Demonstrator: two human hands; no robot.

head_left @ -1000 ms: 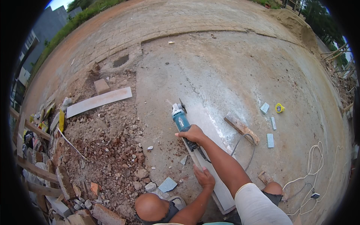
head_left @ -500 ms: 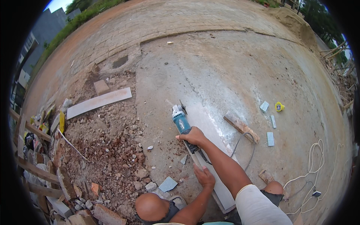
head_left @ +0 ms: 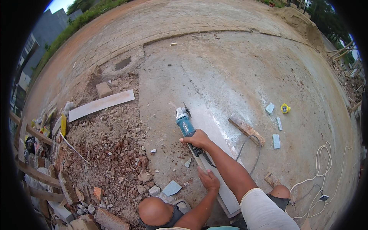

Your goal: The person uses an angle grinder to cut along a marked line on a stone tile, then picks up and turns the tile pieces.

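My right hand (head_left: 196, 140) is closed round the body of a teal angle grinder (head_left: 186, 126). The grinder's silver head and thin disc (head_left: 186, 108) sit at the far left edge of a long pale tile slab (head_left: 209, 130), with a faint streak of dust beside them. My left hand (head_left: 209, 180) is nearer to me, gripping the slab's left edge behind the grinder; some of its fingers are hidden. A dark cord runs back from the grinder over the slab and loops to the right.
A wooden block (head_left: 247, 131) lies right of the slab, near small bluish tile pieces (head_left: 276, 142) and a yellow tape measure (head_left: 285, 109). A white cable (head_left: 320, 172) coils at the right. Rubble (head_left: 111, 149) and another tile strip (head_left: 101, 104) lie at the left.
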